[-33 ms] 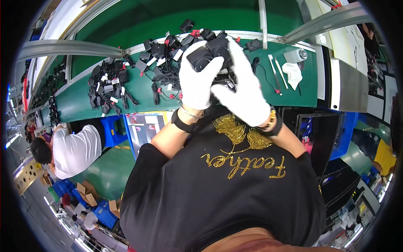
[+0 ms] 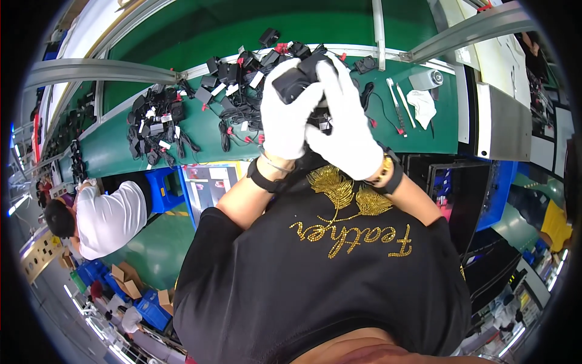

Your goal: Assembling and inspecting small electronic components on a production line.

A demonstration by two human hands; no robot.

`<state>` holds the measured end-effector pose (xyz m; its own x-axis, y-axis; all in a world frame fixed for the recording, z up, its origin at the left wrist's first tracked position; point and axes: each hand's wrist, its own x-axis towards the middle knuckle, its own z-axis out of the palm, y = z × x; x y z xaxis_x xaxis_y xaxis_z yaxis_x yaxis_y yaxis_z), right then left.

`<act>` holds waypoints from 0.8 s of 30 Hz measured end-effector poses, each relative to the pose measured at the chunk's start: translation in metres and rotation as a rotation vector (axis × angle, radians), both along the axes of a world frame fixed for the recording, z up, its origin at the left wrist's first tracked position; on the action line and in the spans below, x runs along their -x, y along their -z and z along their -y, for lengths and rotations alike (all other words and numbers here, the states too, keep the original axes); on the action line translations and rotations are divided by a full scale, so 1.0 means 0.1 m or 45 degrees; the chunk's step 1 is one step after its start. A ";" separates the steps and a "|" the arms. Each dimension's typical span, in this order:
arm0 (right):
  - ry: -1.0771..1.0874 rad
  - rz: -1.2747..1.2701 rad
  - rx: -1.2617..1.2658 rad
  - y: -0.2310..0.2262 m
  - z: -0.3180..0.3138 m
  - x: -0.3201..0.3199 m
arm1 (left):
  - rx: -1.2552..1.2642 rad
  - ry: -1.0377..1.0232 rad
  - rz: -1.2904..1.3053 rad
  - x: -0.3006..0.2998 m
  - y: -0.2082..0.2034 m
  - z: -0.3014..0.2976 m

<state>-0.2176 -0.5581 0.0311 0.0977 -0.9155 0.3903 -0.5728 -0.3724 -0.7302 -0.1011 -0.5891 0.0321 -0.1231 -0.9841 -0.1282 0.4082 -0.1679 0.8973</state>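
Both of my hands wear white gloves and are raised close together over the bench. My left hand (image 2: 282, 118) is closed round a black power adapter (image 2: 291, 87), its thumb lying across the front. Against the other black block (image 2: 313, 65) beside it, my right hand (image 2: 348, 130) presses its fingers, with the thumb pointing toward my left hand. Dark cable shows in the gap between the palms. Behind and left of my hands lies a heap of black adapters (image 2: 230, 73) with coiled cables, white labels and red tips.
A second pile of adapters (image 2: 156, 124) lies farther left on the green bench (image 2: 212, 142). To the right are two thin white-handled tools (image 2: 397, 103), a white cloth (image 2: 422, 108) and a clear bottle (image 2: 427, 79). A metal frame (image 2: 382, 36) rises behind. A person in white (image 2: 112, 215) sits at left.
My right hand has shifted a little left, and its fingers now lie over the right-hand black block. My left hand has barely moved and keeps its adapter, which is slightly tilted.
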 end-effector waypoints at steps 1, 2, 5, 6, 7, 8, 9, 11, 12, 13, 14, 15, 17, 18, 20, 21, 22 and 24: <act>0.070 0.018 -0.043 0.04 0.01 -0.04 | 0.001 0.006 -0.016 0.02 0.05 -0.01; 0.078 0.070 -0.044 0.11 0.07 -0.02 | -0.039 0.064 -0.180 0.06 0.09 -0.05; 0.123 0.243 -0.061 0.33 0.17 0.11 | -0.079 0.219 -0.317 0.11 0.09 -0.16; 0.111 0.669 -0.398 0.30 0.19 0.17 | -0.057 0.352 -0.124 0.04 0.23 -0.17; 0.107 1.093 -0.734 0.22 0.22 0.25 | 0.321 0.396 0.030 0.04 0.21 -0.13; 0.144 1.750 -0.743 0.11 0.27 0.27 | 0.313 0.360 -0.079 0.03 0.14 -0.12; 0.173 2.409 -0.710 0.02 0.31 0.29 | 0.303 0.323 -0.187 -0.01 0.05 -0.11; -0.175 2.154 -0.746 -0.03 0.26 0.42 | 0.691 0.051 0.668 -0.17 0.00 0.06; -0.273 2.201 -0.773 -0.06 0.25 0.43 | 0.666 -0.038 0.509 -0.20 0.02 0.12; -0.278 2.200 -0.777 -0.07 0.23 0.43 | 0.640 -0.126 0.349 -0.20 0.00 0.19; -0.340 2.203 -0.796 -0.06 0.22 0.43 | 0.664 -0.117 0.390 -0.21 -0.05 0.23; -0.396 2.205 -0.813 -0.05 0.20 0.42 | 0.687 -0.104 0.428 -0.19 -0.17 0.27; -0.217 2.196 -0.776 0.16 0.15 0.37 | 1.070 -0.099 0.961 -0.11 -0.33 0.38; -0.029 2.173 -0.735 0.34 0.11 0.33 | 1.329 -0.044 1.039 0.01 -0.37 0.44; 0.250 2.338 -0.726 0.21 0.01 0.08 | 1.479 0.061 1.168 0.30 -0.30 0.36; 0.246 2.335 -0.729 0.20 -0.02 0.07 | 1.377 0.112 1.219 0.43 -0.28 0.27; -0.026 2.395 -0.672 0.19 -0.03 0.06 | 1.529 0.068 1.499 0.50 -0.27 0.31; -0.300 2.441 -0.597 0.32 -0.07 0.09 | 1.514 0.167 1.452 0.55 -0.22 0.42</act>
<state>-0.2267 -0.5507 -0.0010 0.0309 -0.9934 -0.1108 0.9619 0.0597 -0.2670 -0.1561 -0.6315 0.0540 -0.5851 -0.5824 0.5644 -0.4701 0.8106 0.3492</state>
